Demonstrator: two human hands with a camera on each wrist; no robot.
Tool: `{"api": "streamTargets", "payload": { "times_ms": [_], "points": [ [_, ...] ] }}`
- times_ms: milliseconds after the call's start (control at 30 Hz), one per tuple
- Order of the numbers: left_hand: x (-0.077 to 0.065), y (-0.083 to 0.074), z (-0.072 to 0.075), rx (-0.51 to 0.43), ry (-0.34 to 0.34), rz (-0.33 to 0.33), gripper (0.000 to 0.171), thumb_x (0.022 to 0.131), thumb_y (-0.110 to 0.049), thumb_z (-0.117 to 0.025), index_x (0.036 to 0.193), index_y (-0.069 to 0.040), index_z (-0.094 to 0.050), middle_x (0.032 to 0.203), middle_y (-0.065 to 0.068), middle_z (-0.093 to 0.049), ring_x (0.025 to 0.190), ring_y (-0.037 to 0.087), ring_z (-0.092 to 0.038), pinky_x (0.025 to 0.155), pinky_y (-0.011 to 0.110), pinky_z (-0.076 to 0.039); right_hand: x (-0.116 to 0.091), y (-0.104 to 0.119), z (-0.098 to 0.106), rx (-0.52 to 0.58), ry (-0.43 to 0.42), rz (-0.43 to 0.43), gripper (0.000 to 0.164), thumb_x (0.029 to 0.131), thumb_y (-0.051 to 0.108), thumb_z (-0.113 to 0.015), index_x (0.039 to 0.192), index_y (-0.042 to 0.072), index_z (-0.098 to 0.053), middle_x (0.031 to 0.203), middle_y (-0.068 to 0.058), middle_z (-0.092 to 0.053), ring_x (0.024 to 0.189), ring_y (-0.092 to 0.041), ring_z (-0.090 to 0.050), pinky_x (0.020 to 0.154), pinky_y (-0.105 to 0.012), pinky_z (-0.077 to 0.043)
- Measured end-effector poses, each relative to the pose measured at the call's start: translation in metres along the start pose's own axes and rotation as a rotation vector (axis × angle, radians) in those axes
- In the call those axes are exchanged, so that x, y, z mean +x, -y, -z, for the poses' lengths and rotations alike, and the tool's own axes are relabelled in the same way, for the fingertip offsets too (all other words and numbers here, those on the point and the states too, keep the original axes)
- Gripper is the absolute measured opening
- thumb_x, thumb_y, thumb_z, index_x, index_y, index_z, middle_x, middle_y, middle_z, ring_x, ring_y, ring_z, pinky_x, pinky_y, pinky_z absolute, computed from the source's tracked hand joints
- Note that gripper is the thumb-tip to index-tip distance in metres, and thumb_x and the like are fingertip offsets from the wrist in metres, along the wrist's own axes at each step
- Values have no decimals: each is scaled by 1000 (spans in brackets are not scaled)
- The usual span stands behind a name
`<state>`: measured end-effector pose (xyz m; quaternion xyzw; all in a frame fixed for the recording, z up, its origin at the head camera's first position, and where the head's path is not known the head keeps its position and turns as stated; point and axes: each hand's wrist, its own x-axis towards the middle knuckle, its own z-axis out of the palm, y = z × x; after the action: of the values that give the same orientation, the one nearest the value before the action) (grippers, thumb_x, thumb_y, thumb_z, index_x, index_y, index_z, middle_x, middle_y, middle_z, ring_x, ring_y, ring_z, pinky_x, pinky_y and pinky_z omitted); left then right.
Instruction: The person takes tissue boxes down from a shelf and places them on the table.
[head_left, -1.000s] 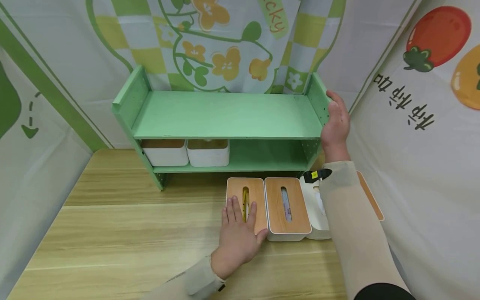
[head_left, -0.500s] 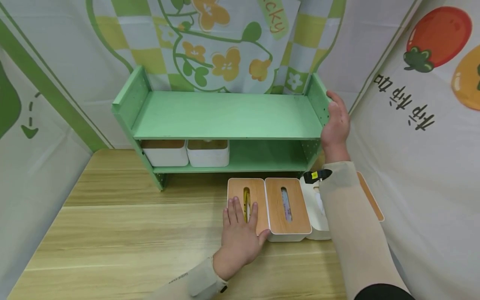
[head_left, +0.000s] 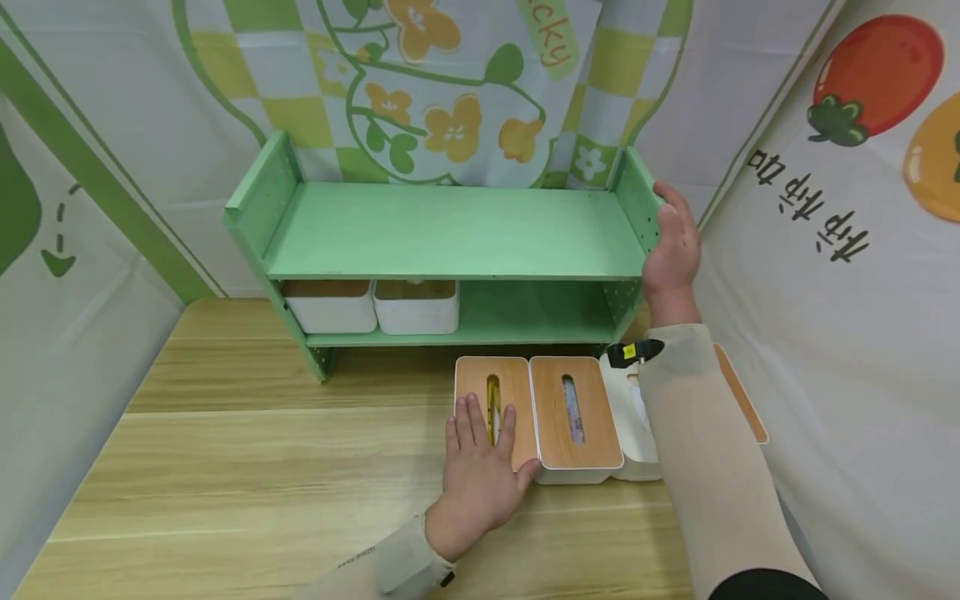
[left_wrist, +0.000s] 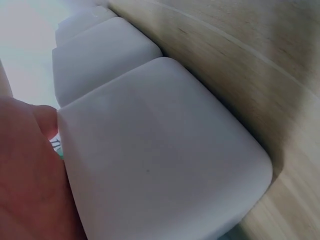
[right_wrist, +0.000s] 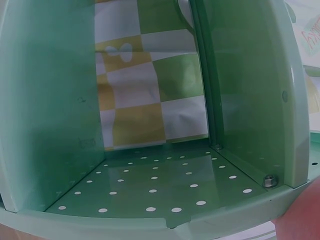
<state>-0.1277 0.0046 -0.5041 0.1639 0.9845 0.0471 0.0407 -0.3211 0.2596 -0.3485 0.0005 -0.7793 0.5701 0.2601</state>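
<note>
In the head view, my left hand (head_left: 480, 479) lies with straight fingers spread on the wooden lid of a white box (head_left: 517, 379). The lid's slot shows something yellow. In the left wrist view, that hand's edge borders the end of the white box (left_wrist: 165, 160). My right hand (head_left: 672, 258) rests along the outer right side of a green two-tier shelf (head_left: 465, 229), fingertips at the panel's edge; part of its fingers is hidden. In the right wrist view, a bit of that hand (right_wrist: 302, 217) shows beside the perforated side panel (right_wrist: 150, 180).
A second wooden-lidded box (head_left: 577, 417) stands against the first, with a white container (head_left: 630, 408) beside it, partly behind my right sleeve. Two white boxes (head_left: 416, 312) sit on the shelf's lower left. A wooden lid edge (head_left: 741, 396) shows right of the sleeve.
Over the first half second my left hand and the box under it shifted slightly to the right, against the neighbouring box. Since then they stay still. My right hand has not moved.
</note>
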Motion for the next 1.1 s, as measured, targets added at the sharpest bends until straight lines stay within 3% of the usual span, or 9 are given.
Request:
{"api": "streamTargets", "payload": {
  "times_ms": [200,300,433,533,700,833,967,1100],
  "points": [
    [2,6,5,-52,17,-19,84,97,-71,-24,158,-14,-30,154,40,-8,143,53,-4,112,62,-12,-9,14,0,-5,7,-14,48,108,37,-26,150,24,-46,157,9,-32,140,-8,-24,112,-34,-16],
    [4,14,11,-111,-10,-42,81,99,-69,-28,156,-13,-36,155,37,-13,144,50,-6,113,60,-12,-12,19,-1,-5,6,-4,47,108,37,-27,150,24,-47,157,9,-33,139,-8,-25,112,-33,-17],
    [10,27,22,-149,-74,-65,76,100,-64,-34,153,-11,-41,156,34,-18,145,47,-7,114,58,-10,-4,7,-1,5,-3,8,47,108,37,-29,148,26,-48,155,10,-35,138,-8,-28,110,-32,-20],
    [19,39,32,-153,-123,-61,73,101,-62,-37,154,-11,-39,158,31,-15,146,45,-5,115,56,-6,-1,2,-1,14,-13,6,46,108,37,-29,148,25,-49,155,10,-36,137,-8,-29,108,-31,-21],
    [39,65,55,-151,-197,-10,76,101,-64,-28,159,-15,-28,162,25,-5,148,39,3,116,52,3,-1,3,-1,21,-12,11,46,108,35,-30,148,23,-49,156,7,-35,137,-7,-29,108,-30,-21],
    [55,85,78,-135,-250,26,77,101,-65,-26,160,-14,-25,161,28,-4,148,39,6,115,50,9,-1,3,-1,23,-8,13,47,109,34,-29,149,19,-48,157,5,-35,138,-7,-27,109,-29,-20],
    [73,101,96,-108,-299,43,73,102,-62,-32,155,-11,-36,153,34,-22,144,47,-10,115,54,6,0,2,-1,21,-11,12,47,108,35,-29,149,19,-48,157,5,-35,138,-7,-27,109,-29,-20],
    [92,115,105,-66,-317,63,69,103,-60,-33,141,-7,-53,135,35,-45,128,53,-35,111,62,-10,-2,3,-1,28,-12,19,47,108,36,-30,149,21,-49,156,6,-35,138,-6,-28,108,-29,-21]
  ]
}}
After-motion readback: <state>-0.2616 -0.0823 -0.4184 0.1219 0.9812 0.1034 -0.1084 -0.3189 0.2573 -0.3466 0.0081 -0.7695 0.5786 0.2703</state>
